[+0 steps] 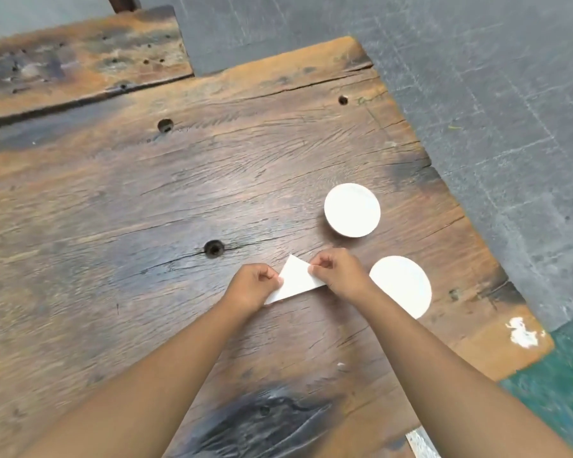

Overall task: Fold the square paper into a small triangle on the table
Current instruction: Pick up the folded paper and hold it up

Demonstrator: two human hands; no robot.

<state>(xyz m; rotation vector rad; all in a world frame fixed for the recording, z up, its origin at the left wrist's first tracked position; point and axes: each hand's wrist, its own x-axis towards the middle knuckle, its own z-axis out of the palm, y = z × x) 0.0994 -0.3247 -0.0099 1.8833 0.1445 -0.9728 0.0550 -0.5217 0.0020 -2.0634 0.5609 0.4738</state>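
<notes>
White paper (pixel 296 280), already a triangle, is held on the worktop (pixel 146 209), at 7 o'clock from the far bowl (pixel 352 209). Uneven edges could result if either pinch slips. The left grip (pixel 257 285) and right grip (pixel 336 271) are each closed narrowly on a paper edge.

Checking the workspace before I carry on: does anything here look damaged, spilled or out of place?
Nothing is wrong with the task items. The paper is a neat triangle pinched by the left hand and right hand. The table is cracked and scorched, with a white paint splotch near its right corner.
</notes>
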